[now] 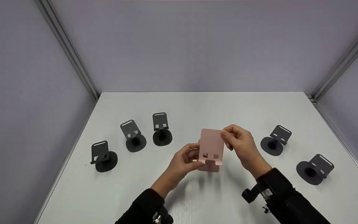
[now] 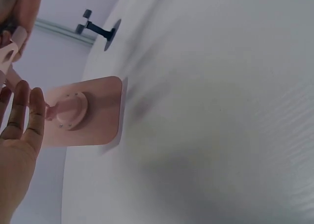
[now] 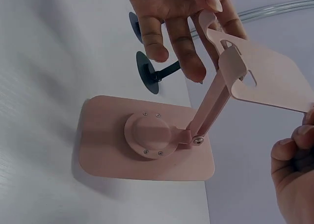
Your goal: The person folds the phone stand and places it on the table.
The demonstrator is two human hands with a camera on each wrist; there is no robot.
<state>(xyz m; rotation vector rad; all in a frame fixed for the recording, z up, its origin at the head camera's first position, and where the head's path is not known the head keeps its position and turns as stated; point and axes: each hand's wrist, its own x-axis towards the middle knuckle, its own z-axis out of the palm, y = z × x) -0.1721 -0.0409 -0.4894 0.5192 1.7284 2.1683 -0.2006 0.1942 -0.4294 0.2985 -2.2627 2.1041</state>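
A pink phone stand is between both hands near the middle of the table. Its flat plate faces up, with two slots above the lip hooks. Under the plate, a hinged arm leads to a rounded rectangular base right at the tabletop. My left hand holds the stand's lower left side, thumb at the lip and other fingers behind. The right hand pinches the plate's upper right edge between thumb and fingers. In the left wrist view, the left hand partly hides the arm.
Black phone stands with round bases stand around on the white table. Three are at the left, among them one stand near the edge; two are at the right, the nearer stand by that edge. Grey walls enclose the table.
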